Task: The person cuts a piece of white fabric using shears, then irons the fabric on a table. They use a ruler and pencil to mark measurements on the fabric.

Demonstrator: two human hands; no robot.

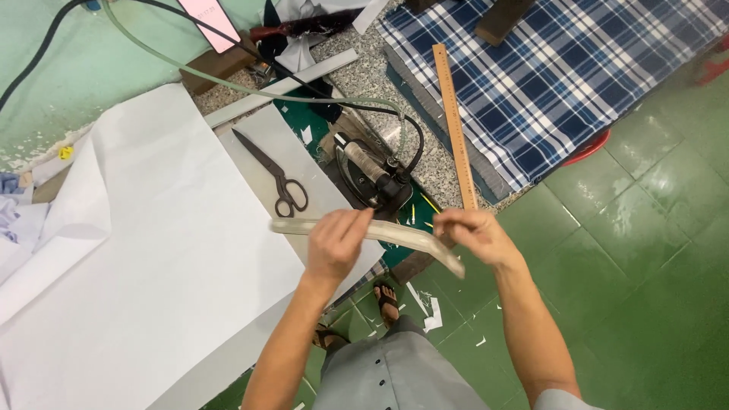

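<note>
At the far left a large white paper sheet [152,250] covers most of the table, with a pale green cloth [91,61] above it and a pink phone [209,23] near the top edge. Black scissors [275,176] lie closed on a second sheet just right of the big one, tips pointing up-left. Below them the left hand [334,243] is closed around a pale curved ruler [380,234], gripping it near the middle with the fingers wrapped over the top; the ruler runs from a free left end near the scissors' handles across to the right, held in the air above the table edge. Behind it a dark iron [373,176] stands on the table, its cord and a greenish hose looping up-left. The right hand [474,231] pinches the ruler's right part, fingers curled shut on it. A long wooden ruler [456,129] lies above that hand, beside blue plaid fabric [562,76]. Green floor tiles [645,250] fill the right.
</note>
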